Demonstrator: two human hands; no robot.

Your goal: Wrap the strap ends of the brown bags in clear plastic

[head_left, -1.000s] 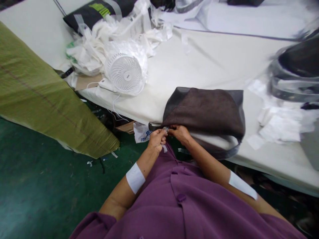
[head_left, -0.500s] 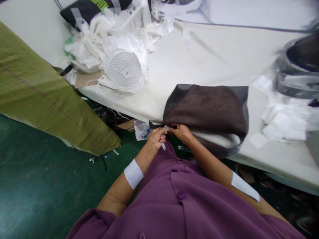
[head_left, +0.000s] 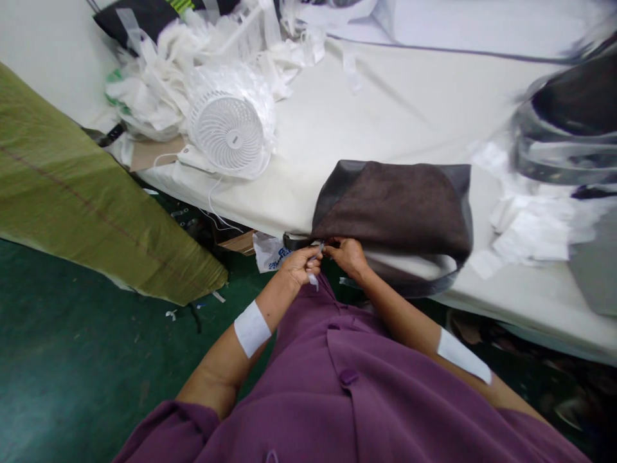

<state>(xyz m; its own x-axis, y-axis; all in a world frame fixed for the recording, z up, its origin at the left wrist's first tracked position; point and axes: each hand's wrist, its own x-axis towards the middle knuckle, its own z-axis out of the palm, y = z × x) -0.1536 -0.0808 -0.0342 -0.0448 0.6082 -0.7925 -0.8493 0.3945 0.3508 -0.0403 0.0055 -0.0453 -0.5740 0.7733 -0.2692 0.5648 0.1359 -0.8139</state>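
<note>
A dark brown handbag (head_left: 395, 206) with black corners lies on its side along the table's front edge. Its strap (head_left: 424, 286) loops over that edge on the right. At the bag's near left corner my left hand (head_left: 301, 265) is closed, with a small pale strip (head_left: 313, 281) sticking out below the fingers. My right hand (head_left: 349, 257) meets it there, thumb and fingers pinched at the bag's edge. What lies between its fingertips is too small to make out. Just left of the bag's corner shows a short dark strap end (head_left: 295, 240).
A white fan (head_left: 229, 135) in clear plastic stands at the left, its cord hanging over the edge. Behind it are a heap of white wrapping (head_left: 168, 90) and a white basket. White paper pieces (head_left: 535, 225) and another dark bag (head_left: 578, 103) lie right. An olive sheet-covered bulk (head_left: 96, 193) stands left.
The view has shifted slightly, so the table things sit a little further left. Both hands stay together at the bag's corner, with only small finger movement.
</note>
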